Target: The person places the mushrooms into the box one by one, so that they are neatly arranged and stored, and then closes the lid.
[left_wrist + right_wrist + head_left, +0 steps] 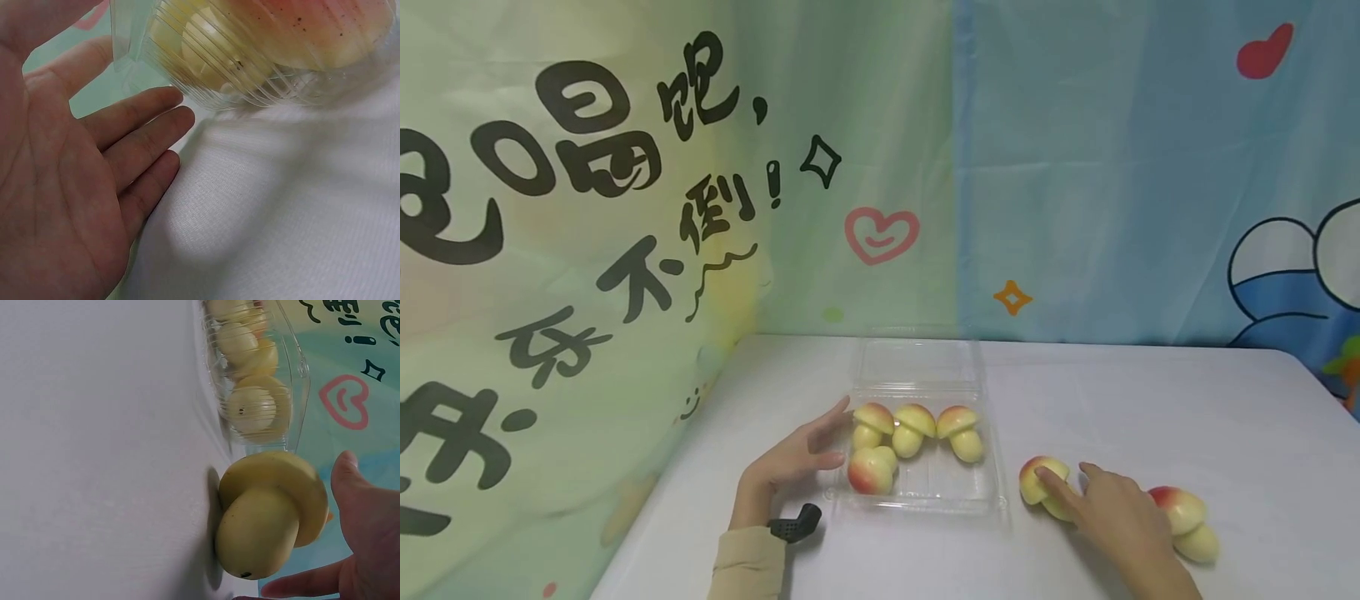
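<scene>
- Currently, the right hand [1116, 512] is positioned over a pale-yellow, mushroom-shaped object with a red-flushed cap [1030, 480]. Thumb and fingers stand apart, not clamped. The right-wrist view shows a gap between the upper visible digit and the object; contact elsewhere cannot be determined.
- This object rests on the white table surface [887, 567], to the right of the container.
- A second pale-yellow, red-capped mushroom-shaped object [1183, 518] lies on the opposite side of the right hand, partly covered by it.
- The left hand [793, 454] is located at the container's left wall, fingers extended and apart, gripping nothing. Contact with the wall cannot be determined.
- The rectangular container of clear, ribbed plastic [942, 479] holds four matching mushroom-shaped objects [913, 432]: three along the rear, one at front left.
- Its transparent lid [917, 363] stands open at the rear edge.
- Beyond the table hangs a printed blue-green fabric backdrop [1075, 167].
</scene>
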A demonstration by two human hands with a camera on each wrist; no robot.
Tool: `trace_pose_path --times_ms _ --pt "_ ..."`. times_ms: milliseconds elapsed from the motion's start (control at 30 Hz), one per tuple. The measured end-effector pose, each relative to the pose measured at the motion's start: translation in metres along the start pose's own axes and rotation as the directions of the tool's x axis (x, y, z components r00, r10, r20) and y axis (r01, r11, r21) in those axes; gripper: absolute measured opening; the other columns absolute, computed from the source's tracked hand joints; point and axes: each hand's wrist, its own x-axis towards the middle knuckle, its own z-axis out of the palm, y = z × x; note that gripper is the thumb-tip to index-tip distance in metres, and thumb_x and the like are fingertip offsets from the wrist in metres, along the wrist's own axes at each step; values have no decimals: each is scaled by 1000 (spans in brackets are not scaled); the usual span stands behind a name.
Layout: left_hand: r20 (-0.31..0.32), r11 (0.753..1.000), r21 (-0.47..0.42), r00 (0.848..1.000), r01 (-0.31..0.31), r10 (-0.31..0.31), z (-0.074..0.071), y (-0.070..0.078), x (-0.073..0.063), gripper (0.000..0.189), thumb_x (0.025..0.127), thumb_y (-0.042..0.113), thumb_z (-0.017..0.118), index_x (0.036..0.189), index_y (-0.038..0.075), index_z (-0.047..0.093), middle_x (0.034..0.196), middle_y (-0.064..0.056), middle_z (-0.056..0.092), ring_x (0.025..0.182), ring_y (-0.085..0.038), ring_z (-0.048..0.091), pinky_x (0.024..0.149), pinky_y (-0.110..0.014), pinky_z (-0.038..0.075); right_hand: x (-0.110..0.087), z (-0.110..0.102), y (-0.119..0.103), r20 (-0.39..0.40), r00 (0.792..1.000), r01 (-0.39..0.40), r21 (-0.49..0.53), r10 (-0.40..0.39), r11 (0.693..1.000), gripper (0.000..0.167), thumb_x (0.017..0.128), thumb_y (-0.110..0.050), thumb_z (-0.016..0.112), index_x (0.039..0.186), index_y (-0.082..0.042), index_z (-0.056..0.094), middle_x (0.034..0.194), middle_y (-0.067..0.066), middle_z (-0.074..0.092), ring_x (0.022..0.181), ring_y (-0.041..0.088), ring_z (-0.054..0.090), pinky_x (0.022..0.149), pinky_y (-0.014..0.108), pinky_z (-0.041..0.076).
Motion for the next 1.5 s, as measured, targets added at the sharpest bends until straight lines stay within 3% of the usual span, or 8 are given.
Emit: trace_pose_path --times_ms 133,233,333,600,933,1067,1233,1500 --pt "-1 1000 -3 1000 3 -3 -1 -1 0 88 85 26 70 153 26 15 155 0 30 147 -19 15 119 -50 10 3 -1 -2 4 1000 27 -14 -27 1000 108 84 -81 22 124 15 51 115 36 58 101 51 56 75 58 49" --pt "-1 1000 -4 1000 1 -1 -1 -3 1 87 85 24 70 153 25 15 156 0 29 147 -19 16 119 -50 10 2 -2 -4 9 999 45 -14 -45 999 101 87 -77 22 112 15 57 94 30 64 79 39 62 68 52 50" --pt "4 1000 -14 1000 -3 4 -1 -5 2 86 86 21 69 153 25 15 156 0 29 147 -19 16 120 -49 10 2 -2 -4 31 999 42 -8 -41 999 99 88 -76 21 104 15 57 78 19 63 65 25 55 58 44 47" --pt "0 1000 3 1000 2 -2 -1 -5 1 87 85 25 70 153 26 15 156 2 28 147 -18 15 119 -50 10 5 -1 -4 121 993 -3 22 0 1000 108 85 -80 17 116 19 48 71 12 56 63 23 54 58 41 47" --pt "-4 1000 0 1000 2 -2 -1 -6 1 87 85 28 70 152 30 16 157 1 27 147 -18 14 120 -48 9 5 -5 -10 111 994 -7 56 1 998 110 82 -82 29 126 18 43 63 8 55 57 21 54 56 36 43" --pt "-7 1000 -2 1000 6 -6 0 -6 2 87 84 27 71 152 29 17 157 2 26 148 -17 13 120 -49 8 7 -8 -9 58 998 32 41 -34 999 107 83 -79 35 129 17 42 73 11 61 70 29 58 65 44 48" --pt "-7 1000 -2 1000 12 -12 0 -6 3 88 84 27 71 153 28 16 157 1 27 148 -18 13 120 -49 8 9 -7 -8 7 998 58 25 -58 998 105 80 -79 41 125 15 47 94 27 64 81 41 61 67 52 49" --pt "-2 1000 4 1000 -11 11 0 -7 3 89 84 27 71 153 25 15 157 -2 25 147 -18 14 120 -49 9 12 -4 -3 -24 998 52 74 -51 996 98 72 -82 50 116 5 58 97 19 65 78 30 60 60 43 46"
